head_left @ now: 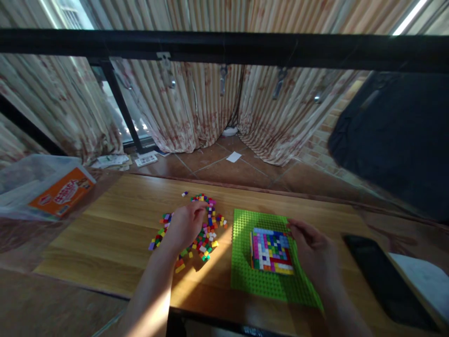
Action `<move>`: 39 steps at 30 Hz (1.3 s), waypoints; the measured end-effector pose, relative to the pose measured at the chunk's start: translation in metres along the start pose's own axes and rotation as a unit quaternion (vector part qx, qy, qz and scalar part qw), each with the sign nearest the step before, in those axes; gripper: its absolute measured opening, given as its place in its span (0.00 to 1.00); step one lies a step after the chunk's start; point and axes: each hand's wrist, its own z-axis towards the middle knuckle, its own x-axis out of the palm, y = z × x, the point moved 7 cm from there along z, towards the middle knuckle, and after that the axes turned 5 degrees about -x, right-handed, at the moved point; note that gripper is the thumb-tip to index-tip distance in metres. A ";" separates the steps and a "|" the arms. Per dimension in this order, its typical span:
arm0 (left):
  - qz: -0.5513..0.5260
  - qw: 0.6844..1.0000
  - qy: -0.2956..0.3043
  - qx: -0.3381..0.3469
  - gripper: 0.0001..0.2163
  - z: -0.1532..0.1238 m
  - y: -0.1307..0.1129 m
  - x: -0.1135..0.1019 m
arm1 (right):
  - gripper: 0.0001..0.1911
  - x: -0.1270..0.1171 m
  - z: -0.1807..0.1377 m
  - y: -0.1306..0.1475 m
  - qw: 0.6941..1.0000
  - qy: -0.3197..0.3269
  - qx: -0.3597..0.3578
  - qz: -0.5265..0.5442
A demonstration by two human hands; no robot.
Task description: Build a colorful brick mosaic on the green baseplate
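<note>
Two bare hands work at either side of a bright green, studded plastic baseplate point(241, 281) lying on a wood-grain surface point(119, 224). On the baseplate, inside its edges, stands a low, roughly square build of multicoloured plastic bricks point(271, 252), its top a patchwork of white, pink, blue, red and yellow. To the left of the baseplate spreads a loose scatter of small, bright plastic bricks point(209, 229). Over it is the person's left hand point(185, 224), fingers curled and thumb drawn in toward the forefinger; whether a brick is pinched there cannot be told. The right hand point(317, 252) reaches in over the baseplate's right edge, its fingertips bunched at the build's far right corner; whether they grip a brick or merely touch is too blurred to tell. Farther right of the baseplate lies a flat, black, rectangular object point(386, 281); well to its left is a clear plastic tub with an orange label point(63, 192). The step in hand appears to be choosing bricks on one side and fitting them on the other; the next move would call for lining a brick up with the studs and pressing straight down.
</note>
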 end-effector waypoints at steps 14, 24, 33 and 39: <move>0.051 0.995 0.077 0.034 0.18 -0.005 -0.002 0.012 | 0.39 0.040 -0.030 0.027 0.928 0.272 -0.242 -0.083; 0.113 0.989 0.076 0.053 0.17 -0.001 -0.006 0.030 | 0.36 0.044 -0.023 0.023 0.929 0.246 -0.255 -0.110; 0.135 0.988 0.075 0.016 0.09 -0.003 0.004 0.020 | 0.35 0.045 -0.025 0.024 0.929 0.251 -0.247 -0.117; 0.114 0.990 0.086 0.012 0.13 -0.004 0.001 0.016 | 0.36 0.043 -0.025 0.025 0.929 0.247 -0.251 -0.115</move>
